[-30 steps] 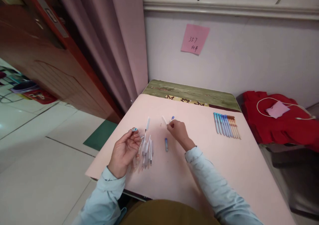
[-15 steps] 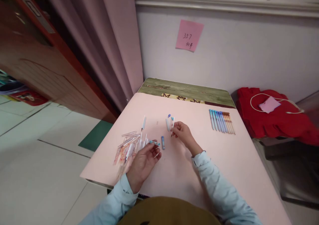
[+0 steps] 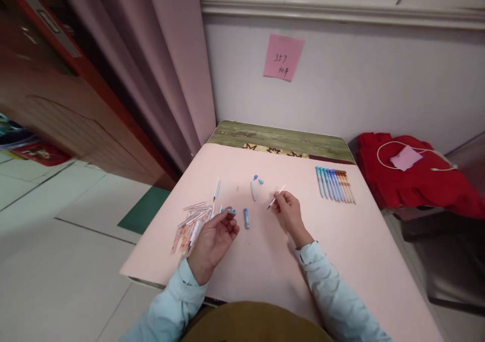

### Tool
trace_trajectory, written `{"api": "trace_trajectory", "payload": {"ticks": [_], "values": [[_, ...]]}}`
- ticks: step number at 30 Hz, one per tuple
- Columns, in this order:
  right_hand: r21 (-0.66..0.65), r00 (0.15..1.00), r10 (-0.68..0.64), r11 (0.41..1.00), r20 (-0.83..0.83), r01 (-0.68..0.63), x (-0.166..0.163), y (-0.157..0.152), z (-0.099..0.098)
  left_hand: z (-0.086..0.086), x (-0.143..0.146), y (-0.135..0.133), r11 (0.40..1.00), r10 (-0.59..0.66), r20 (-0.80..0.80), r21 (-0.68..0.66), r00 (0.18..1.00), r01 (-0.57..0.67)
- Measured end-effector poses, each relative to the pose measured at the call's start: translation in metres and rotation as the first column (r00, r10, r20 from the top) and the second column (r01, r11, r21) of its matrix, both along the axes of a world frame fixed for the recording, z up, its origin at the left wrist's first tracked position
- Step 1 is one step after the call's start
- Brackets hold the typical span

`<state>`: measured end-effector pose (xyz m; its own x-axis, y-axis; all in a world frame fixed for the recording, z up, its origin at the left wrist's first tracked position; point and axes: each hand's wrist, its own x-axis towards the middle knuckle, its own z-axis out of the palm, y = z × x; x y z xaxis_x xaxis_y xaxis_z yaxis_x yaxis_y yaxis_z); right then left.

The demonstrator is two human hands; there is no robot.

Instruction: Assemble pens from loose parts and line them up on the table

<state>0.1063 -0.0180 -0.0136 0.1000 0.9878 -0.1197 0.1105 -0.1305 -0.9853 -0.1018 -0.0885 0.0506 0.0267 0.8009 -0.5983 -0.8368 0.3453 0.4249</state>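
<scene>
A person in pale blue sleeves sits at a pink table, both hands raised just above its surface. The right hand pinches a thin white pen refill between thumb and fingertips, the refill slanting up and away from the hand. The left hand is curled, fingers closed lightly around a small light-blue pen part at the fingertips. Between the hands lies a short blue pen piece on the table; farther back rest a white pen barrel and two tiny blue caps. Just left of the left hand sprawls a loose pile of clear pen parts, with one lone white pen behind it. Well apart, at the table's far right, a tidy row of assembled blue and orange pens lies side by side. A pink sticky note hangs on the wall.
</scene>
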Motion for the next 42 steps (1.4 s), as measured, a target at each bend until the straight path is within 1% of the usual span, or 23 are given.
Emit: {"api": "trace_trajectory", "payload": {"ticks": [2,4,5,7,9,10,13,19,22,26,30,33,38,42], "values": [[-0.056,0.984,0.119,0.992,0.135,-0.113,0.003,-0.007,-0.002,0.002,-0.002,0.004,0.999,0.017,-0.008,0.033,1.0,-0.017],[-0.092,0.91,0.226,0.974,0.347,-0.207,0.004,-0.012,0.0,0.003,-0.003,0.007,0.998,0.026,-0.021,0.054,0.999,-0.024],[-0.09,0.857,0.249,0.968,0.45,-0.234,0.003,-0.014,0.001,0.004,-0.003,0.007,0.998,0.025,-0.028,0.053,0.999,-0.023],[-0.056,0.755,0.226,0.968,0.616,-0.244,-0.001,-0.016,0.005,0.005,-0.001,0.006,0.999,0.019,-0.038,0.04,0.999,-0.018],[-0.03,0.68,0.192,0.97,0.707,-0.242,-0.005,-0.016,0.008,0.006,0.002,0.003,1.0,0.011,-0.044,0.025,0.999,-0.01],[-0.027,0.659,0.185,0.97,0.729,-0.243,-0.007,-0.017,0.008,0.005,0.003,0.002,1.0,0.008,-0.049,0.022,0.999,-0.007],[-0.035,0.648,0.193,0.968,0.736,-0.248,-0.009,-0.017,0.007,0.004,0.004,-0.003,1.0,0.0,-0.071,0.028,0.997,0.002],[-0.073,0.713,0.218,0.971,0.667,-0.228,-0.007,-0.015,0.011,0.003,0.004,-0.001,0.998,-0.062,-0.086,-0.036,0.994,0.059],[-0.077,0.734,0.221,0.971,0.643,-0.225,-0.007,-0.011,0.014,0.006,0.004,0.001,0.996,-0.08,-0.059,-0.036,0.995,0.078],[-0.057,0.688,0.192,0.975,0.7,-0.214,-0.009,-0.01,0.012,0.008,0.002,0.002,0.999,-0.047,-0.051,-0.016,0.998,0.047],[-0.077,0.652,0.186,0.978,0.735,-0.192,-0.014,-0.007,0.008,0.006,0.0,0.001,0.999,-0.016,-0.074,-0.038,0.997,0.013],[-0.083,0.644,0.177,0.981,0.744,-0.174,-0.021,0.001,0.012,0.004,0.001,0.0,0.998,-0.033,-0.046,-0.048,0.998,0.031],[-0.128,0.543,0.208,0.975,0.813,-0.182,-0.041,0.024,0.022,0.003,0.004,-0.001,0.996,-0.061,0.006,-0.071,0.998,0.062],[-0.161,0.54,0.232,0.971,0.809,-0.177,-0.055,0.042,0.024,0.005,0.005,-0.002,0.993,-0.105,0.008,-0.061,0.994,0.105]]}}
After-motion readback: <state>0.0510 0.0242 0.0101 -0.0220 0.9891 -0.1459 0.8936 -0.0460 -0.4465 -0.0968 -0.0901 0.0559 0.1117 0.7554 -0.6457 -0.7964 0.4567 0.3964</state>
